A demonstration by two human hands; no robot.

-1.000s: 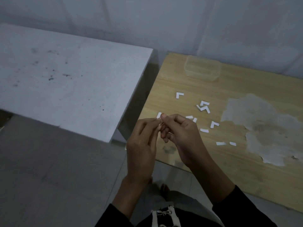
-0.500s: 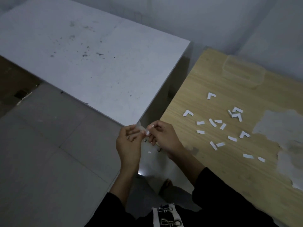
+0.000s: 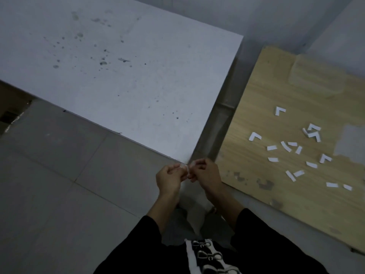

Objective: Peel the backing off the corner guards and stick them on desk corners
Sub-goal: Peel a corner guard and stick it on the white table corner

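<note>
While both hands hold one small clear corner guard (image 3: 185, 167), the fingers (image 3: 175, 169) of the left hand (image 3: 169, 180) and of the right hand (image 3: 206, 175) are curled and pinch it from each side. The guard is tiny and hard to see, so I cannot tell if it touches anything yet. A second ago the hands were over the wooden surface (image 3: 266, 91), close to the white paper bits (image 3: 292, 151). Now they are right at the near corner of the white surface (image 3: 118, 86). I think the peeling is done for this guard and the sticking step is starting. The paper bits lie scattered on the wood, well apart from the hands. Next, the guard likely needs to line up with the corner tip and get pressed on firmly.
</note>
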